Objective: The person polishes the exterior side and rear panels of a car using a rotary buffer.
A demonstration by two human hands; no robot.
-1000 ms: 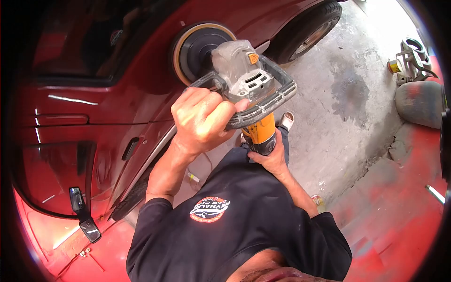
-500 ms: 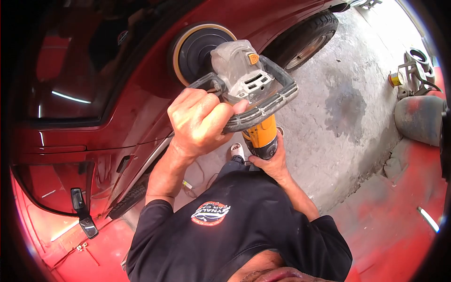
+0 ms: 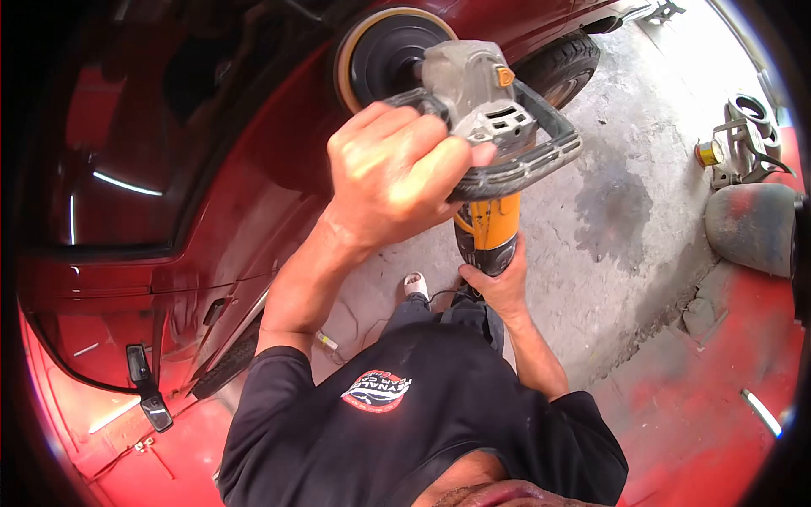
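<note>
Both my hands are on a yellow and grey car polisher (image 3: 469, 76) caked with pale dust. My left hand (image 3: 393, 173) is wrapped round its black loop handle (image 3: 528, 179), thumb lying toward the right. Lower down, my right hand (image 3: 504, 291) grips the black rear end of the yellow motor body (image 3: 494, 221). The round dark backing plate with a tan-edged pad (image 3: 380, 63) faces the glossy dark red car panel (image 3: 262, 139); the pad appears to be against it, though its face is hidden.
A car wheel (image 3: 557, 72) lies just beyond the polisher. On the grey concrete floor (image 3: 557, 296) there is a dark wet-looking patch (image 3: 614, 211). At the right stand a small yellow can (image 3: 710, 154), metal parts and a scuffed rounded grey part (image 3: 750, 226). A cord runs near my feet.
The polisher and both hands have shifted up and to the right in view, with the pad moving along the car's panel. My grip is unchanged.
</note>
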